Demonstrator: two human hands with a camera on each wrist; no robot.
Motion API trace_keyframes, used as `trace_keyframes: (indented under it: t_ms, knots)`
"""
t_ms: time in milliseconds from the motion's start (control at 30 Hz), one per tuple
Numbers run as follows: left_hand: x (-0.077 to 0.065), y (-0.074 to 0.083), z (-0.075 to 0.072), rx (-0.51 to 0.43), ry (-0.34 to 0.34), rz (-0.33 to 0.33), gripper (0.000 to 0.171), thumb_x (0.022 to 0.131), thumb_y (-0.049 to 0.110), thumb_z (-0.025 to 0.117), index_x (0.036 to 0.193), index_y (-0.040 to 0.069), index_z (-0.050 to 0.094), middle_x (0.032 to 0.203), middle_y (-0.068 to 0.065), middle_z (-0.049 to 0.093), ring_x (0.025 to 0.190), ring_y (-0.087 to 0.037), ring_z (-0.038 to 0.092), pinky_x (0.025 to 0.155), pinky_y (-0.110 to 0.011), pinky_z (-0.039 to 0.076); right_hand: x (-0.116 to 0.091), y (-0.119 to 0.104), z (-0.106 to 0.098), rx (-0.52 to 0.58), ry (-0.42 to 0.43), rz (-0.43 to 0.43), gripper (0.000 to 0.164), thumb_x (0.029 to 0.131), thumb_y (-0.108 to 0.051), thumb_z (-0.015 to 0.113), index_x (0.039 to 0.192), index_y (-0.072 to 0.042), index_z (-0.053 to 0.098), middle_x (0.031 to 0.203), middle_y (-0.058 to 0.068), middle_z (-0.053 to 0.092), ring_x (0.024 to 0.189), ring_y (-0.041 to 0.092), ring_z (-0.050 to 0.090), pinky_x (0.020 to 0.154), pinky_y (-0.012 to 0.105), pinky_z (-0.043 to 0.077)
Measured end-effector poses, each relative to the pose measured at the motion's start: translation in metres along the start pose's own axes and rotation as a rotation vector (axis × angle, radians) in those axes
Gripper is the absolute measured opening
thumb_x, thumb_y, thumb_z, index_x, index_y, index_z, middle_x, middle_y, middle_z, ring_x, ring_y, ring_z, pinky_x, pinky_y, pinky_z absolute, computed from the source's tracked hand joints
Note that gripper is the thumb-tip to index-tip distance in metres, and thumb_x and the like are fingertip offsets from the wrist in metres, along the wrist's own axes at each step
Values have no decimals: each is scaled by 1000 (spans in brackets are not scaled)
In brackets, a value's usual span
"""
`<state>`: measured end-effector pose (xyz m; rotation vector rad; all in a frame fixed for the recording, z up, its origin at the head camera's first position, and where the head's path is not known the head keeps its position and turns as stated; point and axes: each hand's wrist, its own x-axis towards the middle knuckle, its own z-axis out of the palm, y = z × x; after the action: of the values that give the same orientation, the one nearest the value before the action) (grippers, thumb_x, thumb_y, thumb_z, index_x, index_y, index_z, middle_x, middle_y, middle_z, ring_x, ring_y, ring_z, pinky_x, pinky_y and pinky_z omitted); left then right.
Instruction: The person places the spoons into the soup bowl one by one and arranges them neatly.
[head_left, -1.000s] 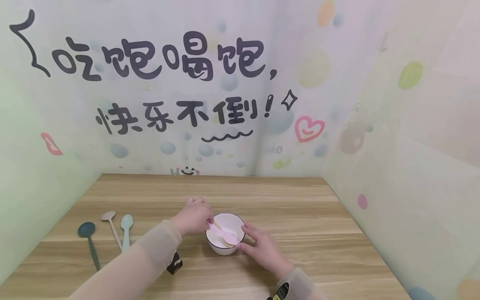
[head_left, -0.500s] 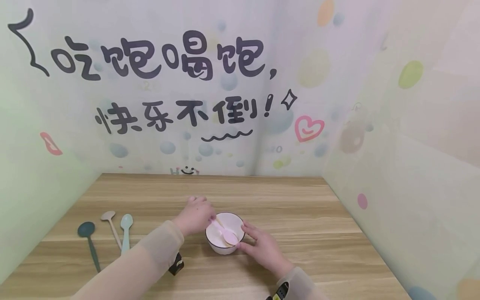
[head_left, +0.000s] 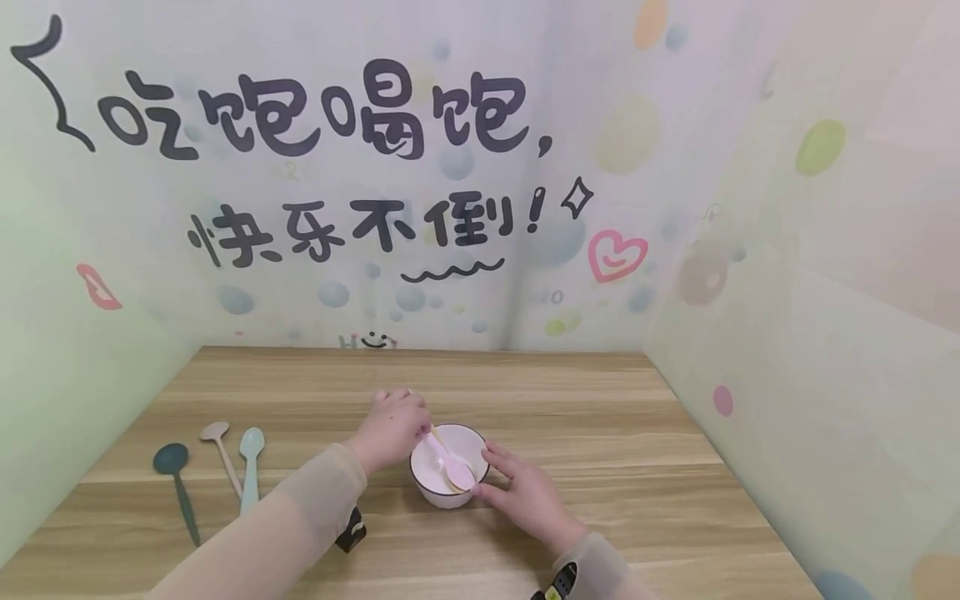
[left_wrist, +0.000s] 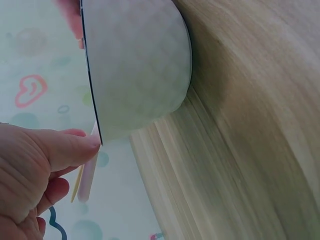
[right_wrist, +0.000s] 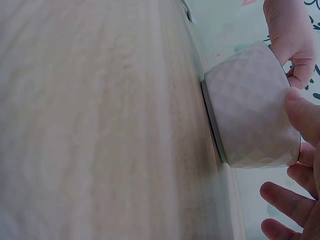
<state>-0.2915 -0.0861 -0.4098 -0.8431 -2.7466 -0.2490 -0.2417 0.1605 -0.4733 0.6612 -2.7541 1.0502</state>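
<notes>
A white bowl with a dark rim and a faceted outside stands on the table. My left hand is at its far left rim and pinches a pink spoon, whose round end lies low inside the bowl. Beside the pink handle runs a thin yellowish handle, seen under the fingers in the left wrist view; what is at its other end is mostly covered by the pink spoon. My right hand holds the bowl at its right side, thumb near the rim and fingers around the far side.
Left of the bowl lie a dark green ladle, a beige ladle-like spoon and a light blue spoon, the latter two partly behind the left sleeve. Patterned walls close off the wooden table at back and sides.
My left hand has shifted slightly to the right over the rim, and the pink spoon's handle has swung with it, lying steeper in the bowl. The right hand and bowl have hardly moved.
</notes>
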Motion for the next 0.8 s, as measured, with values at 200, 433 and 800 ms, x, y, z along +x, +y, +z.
trace_keyframes:
  t_ms: [200, 433, 800]
  knots:
    - [-5, 0, -5, -24, 26, 1, 9, 77, 12, 77, 78, 18, 70, 83, 7, 57, 87, -19, 50, 81, -43, 32, 0, 0, 0, 6, 4, 6, 68, 82, -53, 68, 131, -7, 59, 142, 4, 50, 128, 27, 48, 103, 45, 38]
    - [-13, -3, -9, -85, 80, -38, 9, 78, 17, 76, 86, 18, 72, 87, 5, 63, 94, -25, 56, 82, -49, 33, 0, 0, 0, 17, 3, 11, 66, 82, -49, 70, 131, -6, 59, 142, 6, 49, 128, 27, 47, 103, 45, 37]
    - [-32, -17, -15, -218, 124, -176, 21, 79, 24, 77, 98, 14, 73, 92, 3, 67, 94, -26, 58, 84, -49, 31, 0, 0, 1, 15, 0, 7, 68, 82, -53, 68, 131, -7, 58, 143, 6, 48, 129, 27, 47, 103, 45, 37]
